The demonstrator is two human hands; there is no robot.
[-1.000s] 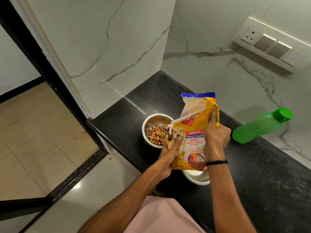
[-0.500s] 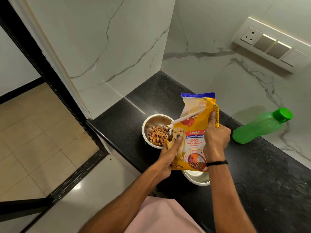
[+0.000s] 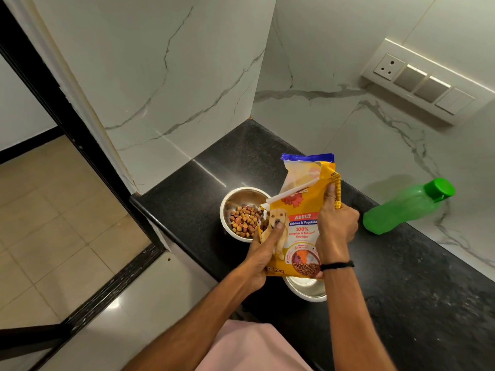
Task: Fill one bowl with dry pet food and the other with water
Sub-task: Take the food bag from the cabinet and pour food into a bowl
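Pet food bag is upright at the worktop's front edge, its torn mouth beside the kibble bowl, with a second bowl mostly hidden beneath. Left hand grips its lower side, right hand pinches the side seam. We judge it light, crinkly and slick, with contents that shift; the green bottle sits by the marble back wall, well apart.

White marble walls with grey veins meet in a corner above a black speckled table. A white switch panel with a socket sits on the right wall. At left, a black door frame borders beige floor tiles. The nearer glossy pale floor reflects a light.
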